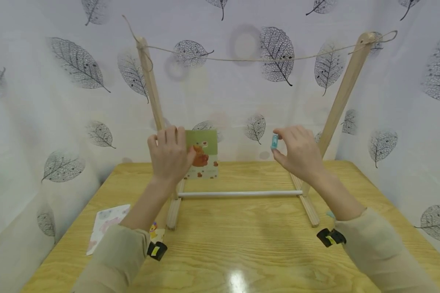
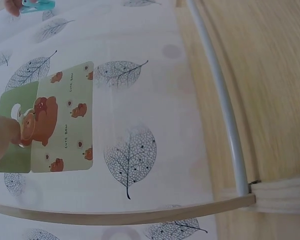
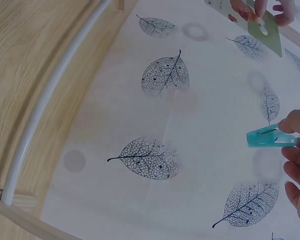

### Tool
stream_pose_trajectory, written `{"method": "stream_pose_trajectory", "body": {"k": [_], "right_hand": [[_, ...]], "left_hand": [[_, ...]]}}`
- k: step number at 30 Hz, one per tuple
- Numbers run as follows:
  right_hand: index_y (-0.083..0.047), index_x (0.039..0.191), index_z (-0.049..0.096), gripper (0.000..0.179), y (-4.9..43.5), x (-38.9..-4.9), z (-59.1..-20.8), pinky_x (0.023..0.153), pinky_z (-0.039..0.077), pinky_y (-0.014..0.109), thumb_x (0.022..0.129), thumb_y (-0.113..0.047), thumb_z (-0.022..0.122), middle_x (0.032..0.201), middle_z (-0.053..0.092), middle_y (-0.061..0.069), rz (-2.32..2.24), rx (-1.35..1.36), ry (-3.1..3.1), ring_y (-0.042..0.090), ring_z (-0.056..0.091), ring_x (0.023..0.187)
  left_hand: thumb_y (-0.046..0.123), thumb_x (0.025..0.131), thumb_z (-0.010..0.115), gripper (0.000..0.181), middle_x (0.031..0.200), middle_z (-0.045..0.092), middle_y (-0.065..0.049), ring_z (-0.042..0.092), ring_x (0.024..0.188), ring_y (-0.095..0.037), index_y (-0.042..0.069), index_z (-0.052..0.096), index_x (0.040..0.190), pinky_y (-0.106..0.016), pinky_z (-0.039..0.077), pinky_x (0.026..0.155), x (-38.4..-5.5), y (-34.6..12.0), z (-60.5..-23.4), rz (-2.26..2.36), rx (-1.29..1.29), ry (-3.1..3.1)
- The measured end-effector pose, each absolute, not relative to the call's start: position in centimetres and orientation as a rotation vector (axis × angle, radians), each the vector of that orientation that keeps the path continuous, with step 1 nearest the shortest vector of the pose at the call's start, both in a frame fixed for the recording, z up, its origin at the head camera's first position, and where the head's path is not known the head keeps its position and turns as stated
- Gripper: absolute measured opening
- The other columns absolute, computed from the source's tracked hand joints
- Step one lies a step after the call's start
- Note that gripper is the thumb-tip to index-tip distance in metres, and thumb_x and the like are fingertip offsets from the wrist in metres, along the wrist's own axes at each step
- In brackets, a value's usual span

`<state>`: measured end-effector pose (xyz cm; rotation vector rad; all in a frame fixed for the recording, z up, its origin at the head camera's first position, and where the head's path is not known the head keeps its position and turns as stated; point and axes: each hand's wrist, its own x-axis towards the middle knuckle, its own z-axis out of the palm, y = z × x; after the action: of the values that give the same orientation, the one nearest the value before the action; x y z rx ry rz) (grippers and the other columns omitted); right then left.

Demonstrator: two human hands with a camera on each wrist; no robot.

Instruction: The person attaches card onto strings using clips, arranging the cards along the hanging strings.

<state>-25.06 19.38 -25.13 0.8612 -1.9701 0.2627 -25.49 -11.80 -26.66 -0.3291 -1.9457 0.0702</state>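
Note:
My left hand (image 1: 171,156) holds a green and cream card (image 1: 206,162) with brown bears on it, pinched at its left side. In the left wrist view the thumb lies across the printed bear on the card (image 2: 65,125). My right hand (image 1: 301,152) pinches a small turquoise clothespin (image 1: 274,141) between thumb and fingertips. The right wrist view shows the clothespin (image 3: 271,137) pointing away from the fingers. Both hands are raised between the wooden posts, below a thin twine (image 1: 249,60) strung across their tops.
The wooden stand has a left post (image 1: 152,89), a right post (image 1: 342,95) and a white crossbar (image 1: 238,194) low down. A pale card (image 1: 104,224) and a yellowish card (image 1: 157,232) lie at left on the table (image 1: 238,236). A leaf-patterned curtain (image 1: 223,101) hangs behind.

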Motion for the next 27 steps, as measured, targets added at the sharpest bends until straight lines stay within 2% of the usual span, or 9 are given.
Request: {"method": "stream_pose_trajectory", "body": {"k": [6, 13, 20, 27], "right_hand": [[0.004, 0.096, 0.059, 0.029, 18.9, -25.1, -23.7, 0.061, 0.035, 0.042, 0.07, 0.0, 0.07, 0.088, 0.06, 0.018, 0.261, 0.862, -1.913, 0.036, 0.05, 0.079], [0.003, 0.098, 0.062, 0.032, 18.0, -25.0, -22.1, 0.064, 0.035, 0.043, 0.071, -0.007, 0.076, 0.09, 0.061, 0.018, 0.251, 0.868, -1.913, 0.036, 0.05, 0.082], [0.004, 0.096, 0.061, 0.028, 16.9, -25.0, -21.0, 0.072, 0.039, 0.046, 0.07, -0.003, 0.07, 0.09, 0.062, 0.018, 0.279, 0.928, -1.844, 0.036, 0.051, 0.085], [0.004, 0.097, 0.06, 0.024, 15.8, -25.1, -19.9, 0.072, 0.039, 0.043, 0.074, -0.002, 0.064, 0.088, 0.061, 0.017, 0.293, 0.96, -1.782, 0.035, 0.051, 0.084]], "left_hand": [[0.022, 0.072, 0.068, 0.036, 0.092, 0.054, -0.015, 0.046, 0.082, -0.03, 0.0, 0.054, 0.097, -0.043, 0.035, 0.073, -26.0, -11.5, -25.9, 0.056, -0.32, -1.884], [0.022, 0.073, 0.068, 0.036, 0.094, 0.055, -0.014, 0.047, 0.083, -0.03, 0.0, 0.054, 0.098, -0.044, 0.034, 0.076, -26.5, -11.3, -24.6, 0.06, -0.315, -1.819], [0.02, 0.072, 0.069, 0.034, 0.093, 0.057, -0.013, 0.049, 0.084, -0.028, -0.001, 0.056, 0.096, -0.044, 0.034, 0.077, -26.7, -11.3, -23.7, 0.074, -0.323, -1.781], [0.021, 0.074, 0.068, 0.035, 0.093, 0.058, -0.014, 0.05, 0.085, -0.029, -0.001, 0.056, 0.099, -0.045, 0.034, 0.078, -26.5, -11.3, -22.8, 0.085, -0.294, -1.773]]}}
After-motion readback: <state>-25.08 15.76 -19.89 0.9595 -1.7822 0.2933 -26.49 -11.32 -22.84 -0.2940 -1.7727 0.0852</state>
